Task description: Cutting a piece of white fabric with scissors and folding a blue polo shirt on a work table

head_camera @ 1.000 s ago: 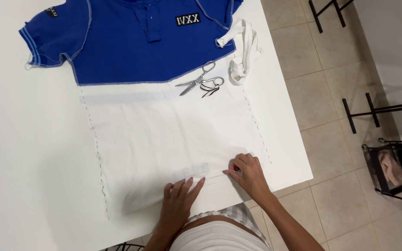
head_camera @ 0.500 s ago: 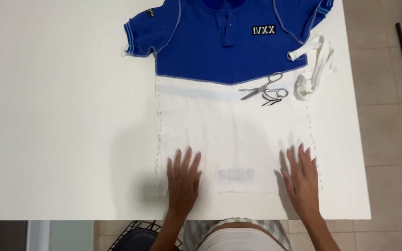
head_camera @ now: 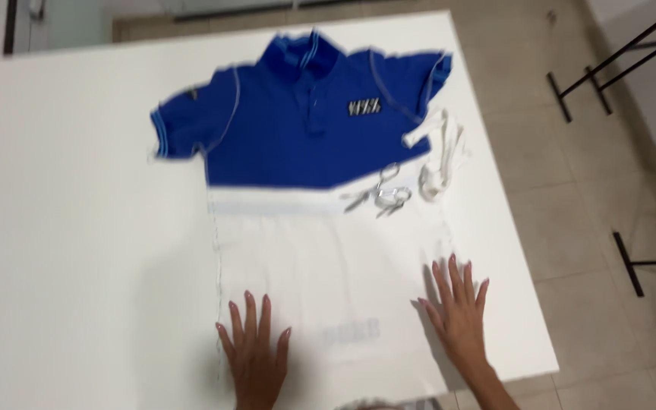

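A polo shirt lies flat on the white table (head_camera: 62,228), its upper part blue (head_camera: 298,129) and its lower part white (head_camera: 320,266). My left hand (head_camera: 253,351) rests flat on the white fabric near the lower left hem, fingers spread. On the lower right edge of the white part my right hand (head_camera: 457,307) also lies flat with the fingers apart. Neither hand holds anything. A pair of scissors (head_camera: 380,194) lies on the shirt where blue meets white, above my right hand. The picture is blurred.
A strip of white cloth (head_camera: 440,152) lies crumpled to the right of the scissors, near the table's right edge. Beyond that edge is a tiled floor (head_camera: 571,228) with black metal frame legs (head_camera: 651,258) at the right.
Both hands have spread flat and moved apart on the white fabric; the right hand, earlier pinching the hem, now lies open. The view has shifted, so the shirt sits nearer the middle.
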